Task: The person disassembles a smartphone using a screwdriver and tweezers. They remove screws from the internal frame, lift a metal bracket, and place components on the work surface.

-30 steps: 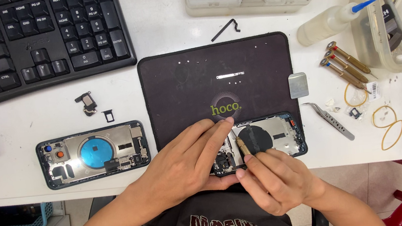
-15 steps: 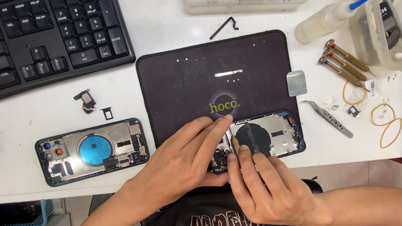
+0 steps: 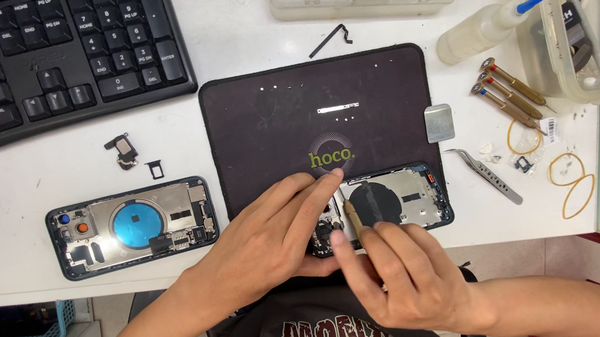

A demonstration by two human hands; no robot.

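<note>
An opened phone housing [image 3: 407,202] with a dark round coil lies at the near edge of a black work mat [image 3: 272,119]. My left hand [image 3: 270,238] rests flat over its left end, fingers stretched toward the mat's middle. My right hand [image 3: 400,277] pinches a small brass-handled screwdriver [image 3: 353,218] and stands it upright on the housing, just left of the coil. The tip and the spot it touches are hidden by my fingers.
A second opened phone housing [image 3: 131,227] with a blue coil lies left of the mat. A black keyboard [image 3: 51,61] is at the far left. Tweezers [image 3: 486,175], several screwdrivers [image 3: 511,94], rubber bands [image 3: 568,177], a squeeze bottle [image 3: 482,30] and a plastic tub [image 3: 589,19] crowd the right.
My right hand has shifted left and closer to me, turning more upright over the screwdriver. My left hand stays on the housing.
</note>
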